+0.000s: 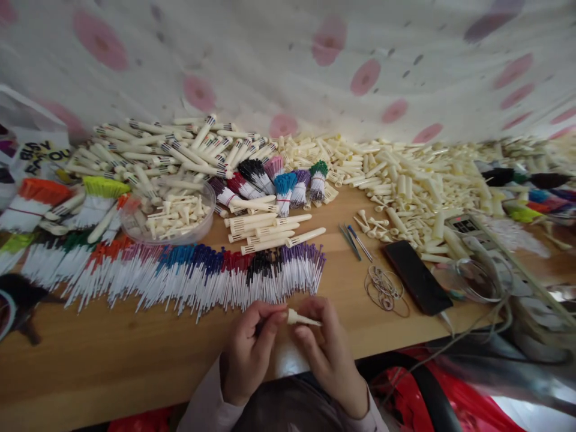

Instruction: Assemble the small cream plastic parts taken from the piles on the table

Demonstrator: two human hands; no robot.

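My left hand (249,348) pinches a small cream cone-tipped plastic pen piece (302,318) by its wide end, between thumb and forefinger. The narrow tip points right, toward my right hand (335,354). Thumb and forefinger of that hand stand apart around the tip; a firm grip on it does not show. Just beyond both hands lies a long row of pen refills (202,282) with white tubes and coloured ends, sorted by colour. Several cream pen barrels (265,231) lie behind the row.
A clear plastic bowl (207,225) holds small cream cone pieces. Behind are piles of assembled pens (148,141) and loose cream parts (414,174). Tweezers (348,240), rubber bands (382,288), a phone (416,277) and a power strip (517,270) lie on the right.
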